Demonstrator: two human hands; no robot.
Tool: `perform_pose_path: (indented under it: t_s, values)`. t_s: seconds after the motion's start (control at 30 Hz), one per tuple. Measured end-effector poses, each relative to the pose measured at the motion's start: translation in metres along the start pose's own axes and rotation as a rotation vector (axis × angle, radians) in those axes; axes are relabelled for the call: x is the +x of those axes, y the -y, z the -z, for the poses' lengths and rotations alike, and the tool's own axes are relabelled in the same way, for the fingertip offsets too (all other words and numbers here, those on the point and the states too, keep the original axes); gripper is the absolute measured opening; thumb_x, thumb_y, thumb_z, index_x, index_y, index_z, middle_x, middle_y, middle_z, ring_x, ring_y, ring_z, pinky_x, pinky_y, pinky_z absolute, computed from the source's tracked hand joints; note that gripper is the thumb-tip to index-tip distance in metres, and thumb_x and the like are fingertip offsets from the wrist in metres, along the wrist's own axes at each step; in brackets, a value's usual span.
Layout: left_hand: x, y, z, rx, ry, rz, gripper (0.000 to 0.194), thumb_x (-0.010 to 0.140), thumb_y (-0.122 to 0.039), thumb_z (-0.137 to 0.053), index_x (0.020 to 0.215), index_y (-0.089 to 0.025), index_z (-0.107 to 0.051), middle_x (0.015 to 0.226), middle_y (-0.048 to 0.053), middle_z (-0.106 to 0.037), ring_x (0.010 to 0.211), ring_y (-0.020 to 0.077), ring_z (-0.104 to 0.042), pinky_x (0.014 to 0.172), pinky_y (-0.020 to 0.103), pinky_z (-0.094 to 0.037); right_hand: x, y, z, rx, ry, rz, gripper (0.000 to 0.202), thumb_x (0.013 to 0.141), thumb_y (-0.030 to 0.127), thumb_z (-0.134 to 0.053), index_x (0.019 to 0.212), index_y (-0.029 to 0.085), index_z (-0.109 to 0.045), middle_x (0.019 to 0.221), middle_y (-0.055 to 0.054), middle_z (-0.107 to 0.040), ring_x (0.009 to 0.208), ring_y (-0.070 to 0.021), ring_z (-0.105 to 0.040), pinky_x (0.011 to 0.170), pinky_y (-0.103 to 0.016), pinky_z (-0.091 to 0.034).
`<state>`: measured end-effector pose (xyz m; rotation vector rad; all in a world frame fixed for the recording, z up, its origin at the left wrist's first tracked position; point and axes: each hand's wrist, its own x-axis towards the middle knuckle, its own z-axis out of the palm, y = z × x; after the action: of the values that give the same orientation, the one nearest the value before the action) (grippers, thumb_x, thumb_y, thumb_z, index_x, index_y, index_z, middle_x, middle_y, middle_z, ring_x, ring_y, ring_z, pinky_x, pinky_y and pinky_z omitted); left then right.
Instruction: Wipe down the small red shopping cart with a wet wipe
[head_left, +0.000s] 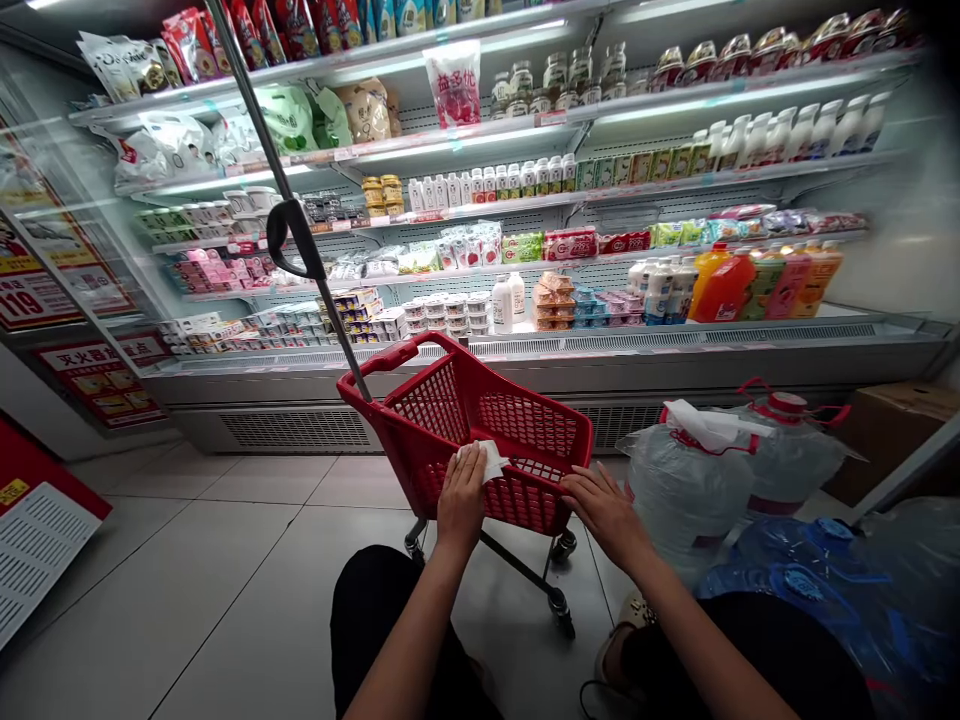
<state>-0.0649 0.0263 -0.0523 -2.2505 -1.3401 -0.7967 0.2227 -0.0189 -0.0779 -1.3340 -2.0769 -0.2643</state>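
Fridge shelves (517, 207), packed with bottles, pouches and tubs, across top of frame. Tiled floor (202, 570) at lower left. Red cart (525, 400), mid-frame, on small wheels, thin pole (337, 325) slanting from it to upper left (black hook (289, 240) partway up). Water jugs (690, 490), clear and blue, lower right. Cardboard box (892, 430) behind them, right edge. Left hand (463, 490) pressing white wipe (490, 460) on cart's near rim, fingers together. Right hand (604, 505) on rim's right end, fingers slightly spread, hands apart.
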Motion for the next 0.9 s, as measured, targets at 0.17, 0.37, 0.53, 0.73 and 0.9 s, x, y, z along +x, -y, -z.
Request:
perform_pose_path:
  t_s: [0.17, 0.37, 0.53, 0.73, 0.9]
  values:
    - [-0.009, -0.048, -0.019, -0.036, 0.010, -0.021, 0.068, 0.091, 0.000, -0.040, 0.158, -0.015, -0.042, 0.160, 0.010, -0.049, 0.151, 0.0202, -0.043, 0.127, 0.045, -0.037, 0.011, 0.015, -0.008, -0.024, -0.050, -0.014, 0.028, 0.109, 0.030, -0.043, 0.107, 0.027, -0.071, 0.110, -0.002, -0.077, 0.118, -0.0236, -0.066, 0.125, -0.054, -0.030]
    - [-0.020, -0.074, -0.022, -0.083, 0.010, -0.155, 0.067, 0.094, -0.003, -0.042, 0.159, -0.016, -0.041, 0.161, 0.007, -0.048, 0.152, 0.0191, -0.041, 0.126, 0.043, -0.038, 0.019, 0.043, -0.013, -0.071, -0.057, -0.060, 0.024, 0.102, 0.014, -0.050, 0.098, 0.025, -0.071, 0.104, -0.004, -0.078, 0.110, -0.0232, -0.067, 0.115, -0.047, -0.039]
    - [-0.016, -0.031, -0.005, -0.072, 0.035, -0.109, 0.071, 0.091, 0.001, -0.038, 0.160, -0.017, -0.038, 0.163, 0.008, -0.045, 0.152, 0.0197, -0.041, 0.126, 0.045, -0.037, 0.024, 0.037, -0.010, 0.042, 0.020, 0.022, 0.016, 0.104, 0.032, -0.057, 0.107, 0.027, -0.072, 0.105, -0.003, -0.078, 0.107, -0.0222, -0.068, 0.114, -0.045, -0.043]
    - [-0.010, -0.012, -0.006, -0.081, 0.023, 0.021, 0.068, 0.092, 0.000, -0.039, 0.158, -0.016, -0.042, 0.161, 0.011, -0.049, 0.151, 0.0207, -0.044, 0.126, 0.047, -0.037, 0.034, -0.023, -0.004, 0.056, 0.091, 0.126, 0.046, 0.099, 0.053, -0.062, 0.138, 0.028, -0.063, 0.145, -0.007, -0.064, 0.138, -0.0290, -0.056, 0.122, -0.058, -0.037]
    - [-0.014, -0.036, -0.012, -0.083, 0.019, 0.030, 0.066, 0.092, 0.001, -0.039, 0.155, -0.015, -0.046, 0.158, 0.011, -0.053, 0.148, 0.0200, -0.047, 0.126, 0.045, -0.038, 0.045, -0.032, -0.008, 0.079, 0.055, 0.069, 0.034, 0.097, 0.056, -0.064, 0.109, 0.027, -0.075, 0.114, -0.006, -0.076, 0.111, -0.0256, -0.070, 0.120, -0.053, -0.040]
